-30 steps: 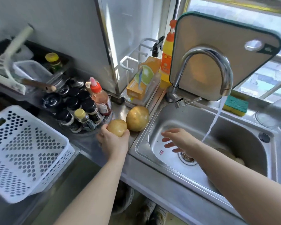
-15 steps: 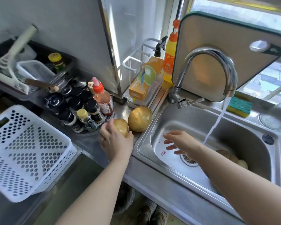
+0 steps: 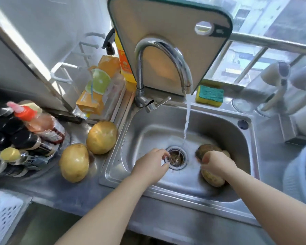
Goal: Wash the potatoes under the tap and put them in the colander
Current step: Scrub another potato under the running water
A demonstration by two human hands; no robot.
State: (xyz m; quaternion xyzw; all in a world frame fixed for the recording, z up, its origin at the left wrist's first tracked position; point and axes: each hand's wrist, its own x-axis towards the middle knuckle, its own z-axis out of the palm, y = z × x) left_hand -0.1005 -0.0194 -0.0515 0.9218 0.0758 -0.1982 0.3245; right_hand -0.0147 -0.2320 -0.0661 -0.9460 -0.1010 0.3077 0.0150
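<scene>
While the right hand (image 3: 217,162) half-hides the potato (image 3: 204,151) its grip clamps, the left hand (image 3: 151,163) hangs loose, blurred.

Small home kitchen, seen from over the sink

A stainless-steel sink (image 3: 145,133) is set into a steel worktop (image 3: 60,190) under a running tap (image 3: 168,50). A cutting board (image 3: 157,18) stands behind the tap in front of a barred window (image 3: 281,18). A scouring sponge (image 3: 209,95) lies on the ledge and a yellow squeeze bottle (image 3: 126,71) stands nearby. Sauce and seasoning bottles (image 3: 25,137) crowd the left, with two potatoes (image 3: 74,162) beside them.
</scene>
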